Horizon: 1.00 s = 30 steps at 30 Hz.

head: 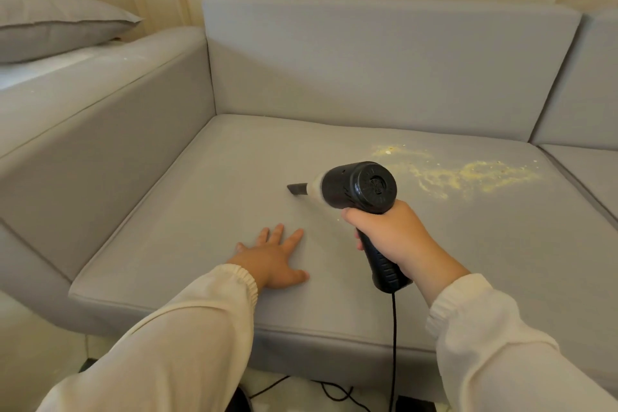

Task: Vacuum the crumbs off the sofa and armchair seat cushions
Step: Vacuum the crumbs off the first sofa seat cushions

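A pale grey sofa (368,70) fills most of the frame, its back cushion standing across the upper middle and a broad armrest (100,104) running down the left side. Its seat cushion (207,197) spreads across the centre, flat and smooth, with a seam to a second seat cushion (588,174) at the right edge. In the upper left corner a grey pillow (50,20) lies on the surface beyond the armrest.

Two cream sleeves reach in from the bottom edge. The left hand (272,259) lies in the lower centre, palm down on the seat cushion, fingers spread wide and straight, holding nothing. The right hand (389,237), just right of centre, is wrapped around the black handle of a handheld vacuum (359,189), fingers curled firmly round the grip. The vacuum's round black body faces the camera, and its narrow dark nozzle (297,189) points left and slightly down, the tip at or very near the fabric; I cannot tell whether it touches.

A black cord (393,344) drops from the handle's base over the front of the sofa to the bottom edge, where more cable loops on the floor.

The crumbs (468,174), a yellowish scatter, lie on the right part of the seat cushion, to the right of the vacuum body and well apart from the nozzle.
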Available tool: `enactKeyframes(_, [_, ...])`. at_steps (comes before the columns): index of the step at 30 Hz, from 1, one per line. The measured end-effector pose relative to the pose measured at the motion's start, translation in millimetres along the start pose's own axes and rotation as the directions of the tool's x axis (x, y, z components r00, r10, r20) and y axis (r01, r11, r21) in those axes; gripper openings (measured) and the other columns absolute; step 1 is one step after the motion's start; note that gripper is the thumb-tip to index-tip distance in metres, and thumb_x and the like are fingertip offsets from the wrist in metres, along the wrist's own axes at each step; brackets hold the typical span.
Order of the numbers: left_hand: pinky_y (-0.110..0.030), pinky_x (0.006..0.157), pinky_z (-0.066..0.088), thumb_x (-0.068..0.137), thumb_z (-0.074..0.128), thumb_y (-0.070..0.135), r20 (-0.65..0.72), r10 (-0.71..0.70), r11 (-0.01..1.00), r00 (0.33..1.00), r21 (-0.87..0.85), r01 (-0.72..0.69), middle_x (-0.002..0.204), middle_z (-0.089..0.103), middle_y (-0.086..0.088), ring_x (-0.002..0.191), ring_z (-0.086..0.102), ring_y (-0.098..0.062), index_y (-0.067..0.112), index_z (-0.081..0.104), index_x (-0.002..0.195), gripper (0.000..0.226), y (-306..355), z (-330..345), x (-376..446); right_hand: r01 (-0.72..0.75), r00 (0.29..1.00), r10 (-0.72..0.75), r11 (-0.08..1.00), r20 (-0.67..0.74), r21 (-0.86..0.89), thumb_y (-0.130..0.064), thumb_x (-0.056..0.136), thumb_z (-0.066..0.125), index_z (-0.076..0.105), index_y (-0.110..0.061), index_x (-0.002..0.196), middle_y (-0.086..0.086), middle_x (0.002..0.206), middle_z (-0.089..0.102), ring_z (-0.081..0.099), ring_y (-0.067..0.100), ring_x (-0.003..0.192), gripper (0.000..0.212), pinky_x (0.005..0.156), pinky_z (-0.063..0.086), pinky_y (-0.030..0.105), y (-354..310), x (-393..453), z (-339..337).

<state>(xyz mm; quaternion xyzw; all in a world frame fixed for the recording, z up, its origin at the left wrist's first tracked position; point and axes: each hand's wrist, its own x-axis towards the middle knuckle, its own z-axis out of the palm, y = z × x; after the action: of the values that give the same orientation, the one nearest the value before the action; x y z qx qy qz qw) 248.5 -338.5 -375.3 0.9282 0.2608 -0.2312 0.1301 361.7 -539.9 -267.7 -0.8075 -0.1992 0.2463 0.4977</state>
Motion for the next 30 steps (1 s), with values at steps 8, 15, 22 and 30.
enactKeyframes(8, [-0.065, 0.123, 0.013, 0.082, 0.050, 0.079, 0.039, -0.032, 0.999, 0.999, -0.011, 0.033, 0.173, -0.015, 0.009, 0.160, -0.010, -0.029, 0.048, -0.010, 0.161, 0.104, -9, 13, -20, -0.031, 0.999, 0.030, 0.999, 0.026, 0.042, -0.030, 0.087, 0.076, 0.075, -0.007, 0.088, 0.013, 0.073, 0.076, 0.071, 0.023, 0.065, 0.023, 0.082, 0.064, 0.047, 6, -46, -7])
enactKeyframes(15, [-0.060, 0.126, 0.013, 0.090, 0.054, 0.072, 0.045, -0.025, 0.998, 0.999, 0.064, 0.022, 0.174, -0.011, 0.002, 0.159, -0.010, -0.034, 0.044, -0.007, 0.163, 0.099, 3, 18, -49, 0.019, 1.000, -0.019, 1.000, 0.006, 0.014, -0.026, 0.088, 0.076, 0.075, -0.010, 0.090, 0.018, 0.082, 0.076, 0.072, 0.022, 0.065, 0.016, 0.081, 0.064, 0.046, 15, -98, -7])
enactKeyframes(22, [-0.061, 0.126, 0.010, 0.091, 0.053, 0.073, 0.065, -0.018, 0.997, 0.998, 0.081, 0.013, 0.174, -0.012, 0.002, 0.159, -0.009, -0.034, 0.049, -0.006, 0.162, 0.095, 18, 19, -69, -0.025, 1.000, 0.025, 0.997, -0.002, 0.074, -0.024, 0.089, 0.077, 0.075, -0.010, 0.091, 0.009, 0.071, 0.075, 0.072, 0.021, 0.062, 0.014, 0.075, 0.063, 0.042, 25, -135, -35])
enactKeyframes(30, [-0.062, 0.126, 0.008, 0.091, 0.050, 0.074, 0.055, 0.007, 0.998, 0.998, 0.063, -0.010, 0.174, -0.013, 0.002, 0.159, -0.011, -0.034, 0.050, -0.004, 0.162, 0.093, 44, 18, -60, -0.076, 0.997, 0.076, 0.993, -0.001, 0.090, -0.026, 0.089, 0.077, 0.076, -0.011, 0.096, 0.010, 0.075, 0.076, 0.073, 0.020, 0.064, 0.017, 0.076, 0.063, 0.042, 35, -136, -47])
